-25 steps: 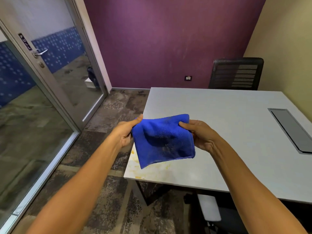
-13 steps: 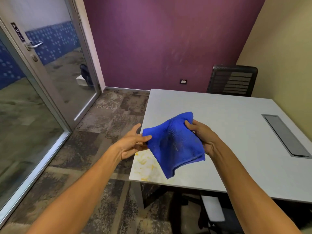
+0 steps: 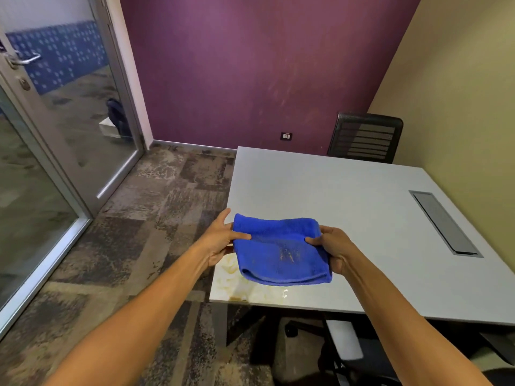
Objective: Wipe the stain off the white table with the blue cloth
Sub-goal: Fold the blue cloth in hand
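I hold a folded blue cloth (image 3: 281,249) above the near left corner of the white table (image 3: 348,196). My left hand (image 3: 220,240) pinches its left edge and my right hand (image 3: 333,247) grips its right edge. The cloth hangs doubled over, with a yellowish smear on its upper face. A yellow stain (image 3: 231,277) spreads over the table's near left corner, partly hidden under the cloth. Small wet drops lie near the front edge.
A grey cable hatch (image 3: 443,221) is set into the table on the right. A black mesh chair (image 3: 365,140) stands behind the table, another chair (image 3: 348,346) sits under its front edge. A glass door (image 3: 69,112) is at the left, patterned carpet below.
The cloth went from hanging by my right hand to being spread flat and folded between both hands. My left hand took hold of its left edge again.
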{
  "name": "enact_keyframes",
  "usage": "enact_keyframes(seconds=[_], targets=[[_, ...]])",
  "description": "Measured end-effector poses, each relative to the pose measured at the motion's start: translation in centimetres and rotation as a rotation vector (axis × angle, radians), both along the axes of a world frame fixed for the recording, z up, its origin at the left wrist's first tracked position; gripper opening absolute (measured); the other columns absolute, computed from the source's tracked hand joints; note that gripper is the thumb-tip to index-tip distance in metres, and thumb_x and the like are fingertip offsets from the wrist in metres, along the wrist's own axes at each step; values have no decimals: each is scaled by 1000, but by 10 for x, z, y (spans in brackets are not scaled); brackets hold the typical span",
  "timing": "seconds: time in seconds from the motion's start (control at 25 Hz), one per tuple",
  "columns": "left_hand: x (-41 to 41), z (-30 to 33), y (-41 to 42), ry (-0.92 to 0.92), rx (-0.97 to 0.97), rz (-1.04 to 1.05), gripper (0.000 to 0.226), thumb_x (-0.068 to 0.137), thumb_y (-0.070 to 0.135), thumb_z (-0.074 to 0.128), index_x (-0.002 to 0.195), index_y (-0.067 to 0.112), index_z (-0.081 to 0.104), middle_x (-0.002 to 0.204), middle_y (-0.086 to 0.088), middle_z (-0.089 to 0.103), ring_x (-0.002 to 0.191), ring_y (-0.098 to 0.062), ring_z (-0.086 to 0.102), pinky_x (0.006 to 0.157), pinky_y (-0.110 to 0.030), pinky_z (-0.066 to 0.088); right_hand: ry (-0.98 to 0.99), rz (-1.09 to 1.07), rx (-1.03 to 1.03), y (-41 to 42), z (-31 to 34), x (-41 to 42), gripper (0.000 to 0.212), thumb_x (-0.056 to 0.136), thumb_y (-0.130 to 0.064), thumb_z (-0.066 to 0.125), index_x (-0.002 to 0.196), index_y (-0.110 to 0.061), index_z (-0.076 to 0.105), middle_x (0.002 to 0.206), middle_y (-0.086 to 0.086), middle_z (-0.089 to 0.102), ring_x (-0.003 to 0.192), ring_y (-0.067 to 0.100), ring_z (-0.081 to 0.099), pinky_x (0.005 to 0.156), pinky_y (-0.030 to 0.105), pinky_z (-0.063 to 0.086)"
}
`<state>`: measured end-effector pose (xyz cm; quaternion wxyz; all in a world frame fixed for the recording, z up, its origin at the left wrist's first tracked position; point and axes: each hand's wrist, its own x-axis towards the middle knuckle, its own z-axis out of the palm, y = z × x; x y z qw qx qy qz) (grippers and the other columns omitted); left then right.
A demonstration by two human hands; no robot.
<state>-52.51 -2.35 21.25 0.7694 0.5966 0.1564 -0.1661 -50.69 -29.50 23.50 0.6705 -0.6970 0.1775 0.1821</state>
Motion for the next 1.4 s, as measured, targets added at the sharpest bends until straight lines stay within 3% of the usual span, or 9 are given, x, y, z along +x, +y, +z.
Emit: enact_keyframes(seconds=[0.08, 0.24, 0.32, 0.44, 0.64, 0.76, 1.12, 1.24, 1.4], targets=[[3, 12, -2, -37, -13, -16, 106, 84, -17, 64, 159, 25, 3, 123, -8, 70, 108, -29, 68, 88, -48, 56, -63, -32, -27, 4, 2, -2, 33, 88, 16, 60, 111, -4, 73, 115, 22, 75, 90, 33, 73, 83, 46, 62], [15, 45, 4, -362, 6, -15, 77, 83, -27, 50, 139, 25, 47, 111, -10, 71, 95, -22, 70, 74, -35, 60, -400, -181, 15, 14, 31, -4, 26, 90, 9, 57, 90, -12, 72, 94, 10, 77, 89, 32, 71, 77, 42, 63], [20, 58, 9, -432, 7, 25, 75, 84, -29, 43, 139, 21, 49, 88, -9, 75, 85, -18, 70, 68, -25, 59, -368, -241, 170, 15, 40, -2, 19, 93, -3, 56, 89, -11, 72, 86, 3, 77, 80, 26, 70, 65, 33, 61], [13, 62, 5, -481, 79, 77, 66, 88, -29, 37, 132, 15, 57, 80, -4, 75, 83, -16, 70, 62, -20, 55, -200, -259, 421, 10, 38, 0, 24, 88, -13, 58, 105, -8, 74, 113, 7, 78, 94, 32, 74, 72, 34, 60], [9, 41, -4, -401, 155, 145, 30, 99, -9, 46, 101, 12, 67, 97, -4, 75, 90, -26, 67, 70, -35, 53, -307, -226, 218, -3, 26, -8, 30, 101, -1, 54, 118, -19, 71, 105, 7, 75, 84, 25, 70, 67, 33, 61], [5, 32, -15, -413, 289, 78, 19, 105, 8, 45, 109, 17, 62, 100, 2, 73, 85, -15, 65, 66, -32, 50, -346, -64, 55, -11, 21, -12, 35, 98, 5, 49, 109, -17, 74, 87, 1, 71, 72, 20, 55, 56, 27, 47], [-8, 33, -37, -523, 377, -42, 57, 87, -25, 45, 100, 24, 71, 110, -3, 70, 94, -18, 64, 73, -37, 56, -385, 57, -56, -44, 22, -13, 32, 97, 8, 52, 105, -15, 72, 86, -2, 74, 67, 9, 65, 55, 23, 53], [-12, 47, -39, -577, 361, -67, 66, 81, -30, 43, 74, 27, 77, 103, 1, 73, 94, -12, 69, 71, -26, 58, -404, 135, -12, -60, 25, -9, 40, 97, 15, 46, 114, -11, 70, 103, 3, 75, 84, 16, 71, 65, 27, 59], [-9, 53, -45, -625, 329, -46, 66, 79, -32, 42, 54, 23, 67, 101, -5, 72, 95, -11, 70, 74, -23, 55, -365, 148, 97, -71, 29, -3, 44, 93, 22, 38, 98, -8, 69, 91, 0, 76, 77, 20, 68, 64, 36, 54]])
